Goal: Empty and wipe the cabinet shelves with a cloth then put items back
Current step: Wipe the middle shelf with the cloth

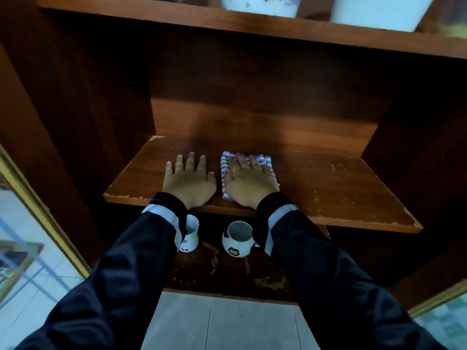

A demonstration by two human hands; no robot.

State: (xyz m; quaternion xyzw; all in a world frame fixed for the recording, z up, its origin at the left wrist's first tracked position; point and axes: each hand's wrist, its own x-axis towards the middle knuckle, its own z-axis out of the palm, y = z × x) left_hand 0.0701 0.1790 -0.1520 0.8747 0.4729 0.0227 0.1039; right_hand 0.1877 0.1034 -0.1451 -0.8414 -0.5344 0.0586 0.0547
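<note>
- On the middle shelf (328, 188) of a dark wooden cabinet, the blue-and-white striped cloth (264, 160) lies flat under the right hand (249, 184), near the shelf's centre. Its fingers are straight and spread, pressing down rather than gripping.
- Just beside it the left hand (189, 180) rests palm-down on bare wood, fingers open, holding nothing.
- Shelf surface: reddish-brown laminate, smooth, slightly glossy. Veneer is chipped along the front edge (379, 223) and at the back-left corner, with pale core showing.
- Risk: the cloth looks like thin woven cotton. A pass along the chipped edge could snag threads or lift more veneer.
- Risk: held only by a flat palm, the cloth may bunch or slip on the slick laminate and miss the shadowed back corners.
- Lower shelf (227, 271): a white mug (190, 238) and a football-patterned mug (236, 245), both glazed, upright, mouths open, just below the front lip. Dust swept forward would likely drop into them, and a sleeve could clip a rim.
- Lower shelf surface: worn, with yellowish flaked patches.
- Upper shelf (227, 21): white containers (379, 11), only their bases visible. A lifted elbow could jar that board.
</note>
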